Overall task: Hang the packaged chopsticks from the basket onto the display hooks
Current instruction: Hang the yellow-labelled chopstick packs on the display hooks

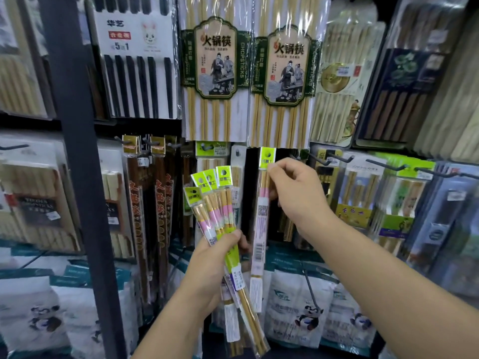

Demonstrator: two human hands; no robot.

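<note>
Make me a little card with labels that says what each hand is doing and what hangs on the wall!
place: shop wall hung with chopstick packets
left hand: grips a fanned bundle of packs, four green tags showing
right hand: pinches one pack just under its green tag, holding it upright against the display
on a hook yet: cannot tell, since no hook shows at its tag
above: two big packs marked CHOPSTICKS
to the right: black hooks carrying other packets
</note>
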